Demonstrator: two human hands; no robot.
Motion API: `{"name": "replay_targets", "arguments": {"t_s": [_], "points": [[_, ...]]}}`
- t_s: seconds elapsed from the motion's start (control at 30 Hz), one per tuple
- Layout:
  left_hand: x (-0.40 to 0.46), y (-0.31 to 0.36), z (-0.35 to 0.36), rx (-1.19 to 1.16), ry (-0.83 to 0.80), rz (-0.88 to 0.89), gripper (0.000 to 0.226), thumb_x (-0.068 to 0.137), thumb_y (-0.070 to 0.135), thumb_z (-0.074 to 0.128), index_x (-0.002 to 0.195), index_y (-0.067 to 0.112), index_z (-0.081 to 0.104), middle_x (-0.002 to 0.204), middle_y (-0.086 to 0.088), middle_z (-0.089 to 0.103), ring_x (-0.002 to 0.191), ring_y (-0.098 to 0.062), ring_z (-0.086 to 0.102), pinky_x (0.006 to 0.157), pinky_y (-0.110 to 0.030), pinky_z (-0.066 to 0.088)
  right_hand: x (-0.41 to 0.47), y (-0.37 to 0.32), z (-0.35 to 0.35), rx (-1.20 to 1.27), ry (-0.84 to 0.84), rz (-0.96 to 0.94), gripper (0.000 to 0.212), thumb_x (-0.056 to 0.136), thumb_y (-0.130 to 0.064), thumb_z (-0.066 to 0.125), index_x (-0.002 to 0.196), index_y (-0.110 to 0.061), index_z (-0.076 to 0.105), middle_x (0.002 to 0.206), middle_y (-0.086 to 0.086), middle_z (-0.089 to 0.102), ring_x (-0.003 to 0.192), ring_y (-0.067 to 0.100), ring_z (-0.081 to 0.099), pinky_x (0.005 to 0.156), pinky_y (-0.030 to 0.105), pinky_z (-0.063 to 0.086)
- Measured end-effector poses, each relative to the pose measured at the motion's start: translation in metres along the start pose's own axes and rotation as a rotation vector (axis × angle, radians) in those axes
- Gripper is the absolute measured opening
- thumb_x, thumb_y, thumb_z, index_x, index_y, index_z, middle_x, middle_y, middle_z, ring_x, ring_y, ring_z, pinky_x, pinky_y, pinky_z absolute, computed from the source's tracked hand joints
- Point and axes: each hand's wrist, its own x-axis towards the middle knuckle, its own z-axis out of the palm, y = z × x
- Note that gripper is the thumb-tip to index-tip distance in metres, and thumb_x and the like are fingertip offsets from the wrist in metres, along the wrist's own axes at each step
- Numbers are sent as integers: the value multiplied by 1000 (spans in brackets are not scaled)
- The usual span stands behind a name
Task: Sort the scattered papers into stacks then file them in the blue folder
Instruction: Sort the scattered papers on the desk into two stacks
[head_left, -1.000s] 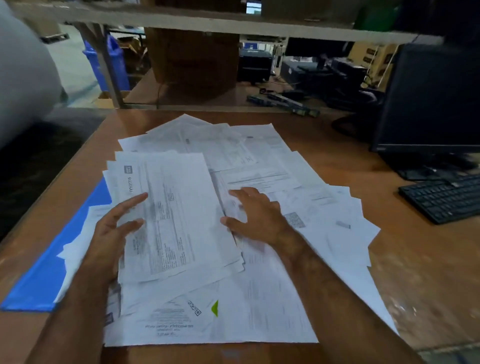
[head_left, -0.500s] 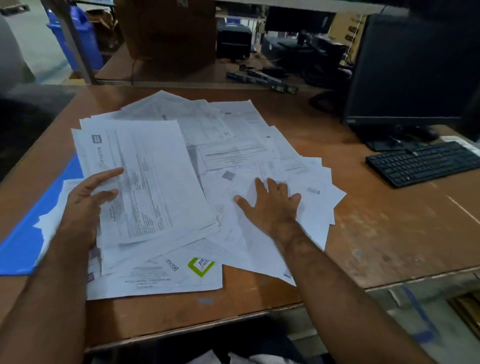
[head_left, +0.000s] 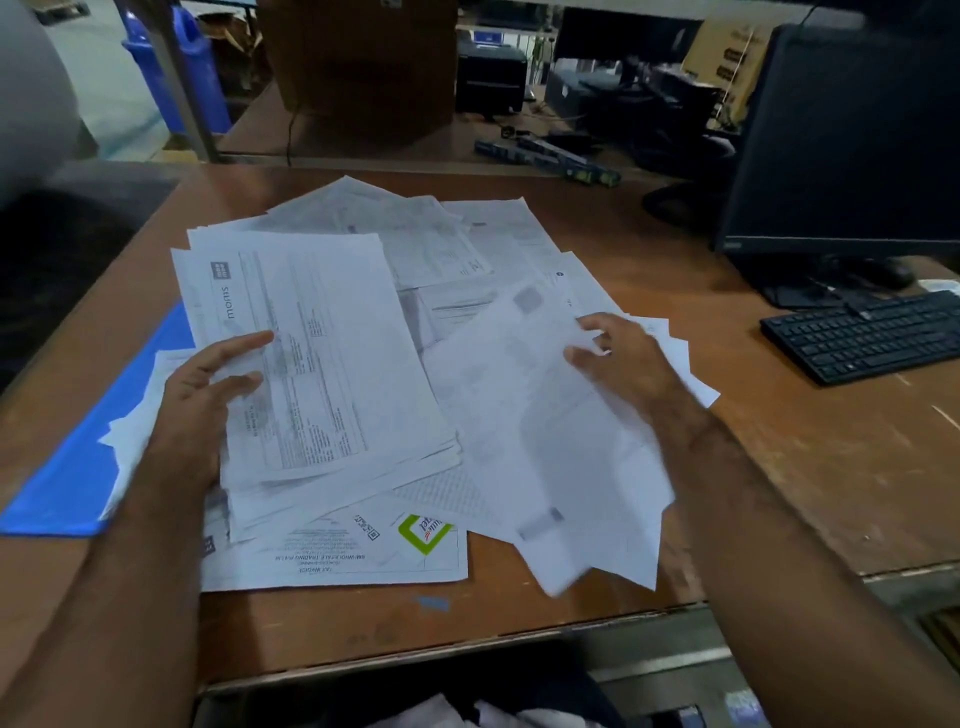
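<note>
A person's two bare arms reach over a worn brown wooden desk (head_left: 779, 457) covered with a loose spread of white printed paper sheets (head_left: 467, 244).

The left hand (head_left: 200, 395) holds a thick stack of white printed documents (head_left: 322, 364) by its left edge. The thumb and forefinger lie extended on the top sheet, and the rest of the hand is under the stack, so this grip is grasping the stack. The top sheet carries a small dark logo and dense lines of text running sideways.

The right hand (head_left: 623, 364) pinches the right edge of a few blurred white sheets (head_left: 550, 457), fingers curled over the paper. These sheets appear lifted and tilted above the pile, their lower corners hanging past the near edge of the desk.

Beneath the stack, at the near side of the pile, lies a white invoice sheet with a green square logo (head_left: 363, 551), upside down to the viewer.

A flat bright blue folder (head_left: 67, 478) lies on the left side of the desk, partly covered by papers and by the left forearm.

On the right of the desk stand a black computer monitor (head_left: 852, 140) and, nearer, a black keyboard (head_left: 867, 338). Beyond the desk are a blue plastic bin (head_left: 182, 67) and a brown cardboard box (head_left: 363, 67).
</note>
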Motion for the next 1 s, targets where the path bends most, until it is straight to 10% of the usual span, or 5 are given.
{"name": "replay_targets", "arguments": {"t_s": [0.13, 0.3, 0.53, 0.8, 1.0], "points": [[2, -3, -1, -9, -11, 16, 50, 89, -15, 49, 131, 6, 66, 127, 14, 70, 115, -8, 67, 83, -20, 59, -3, -2, -10, 291, 100, 40, 48, 82, -47, 75, 125, -34, 59, 118, 0, 72, 109, 23, 70, 93, 51, 59], [5, -6, -4, 1, -18, 26, 49, 90, -15, 50, 130, 7, 67, 129, 13, 70, 117, -10, 67, 82, -20, 59, -21, 1, -11, 351, -76, -44, 72, 89, -42, 78, 142, -60, 34, 146, -7, 52, 132, 12, 50, 100, 38, 53], [7, -7, -5, 12, -13, 6, 48, 91, -14, 50, 128, 10, 69, 138, 10, 64, 123, -10, 63, 86, -23, 58, -18, -12, -33, -135, -317, -136, 64, 82, -24, 86, 135, -50, 60, 140, -30, 53, 138, -3, 41, 121, 40, 34], [3, 0, -2, 98, 25, -4, 51, 88, -11, 52, 123, 20, 73, 127, 18, 70, 125, -13, 62, 106, -40, 48, -12, -108, -13, 748, -400, -375, 66, 84, -6, 73, 144, -26, 53, 146, 3, 59, 128, 27, 61, 95, 40, 57], [2, 6, 1, 86, 15, 2, 59, 87, -17, 50, 129, 20, 69, 129, 26, 64, 125, 6, 56, 99, -16, 48, 24, -67, 71, 27, -455, -327, 85, 84, -27, 84, 154, -42, 38, 155, -27, 37, 133, -13, 41, 117, 25, 37]]}}
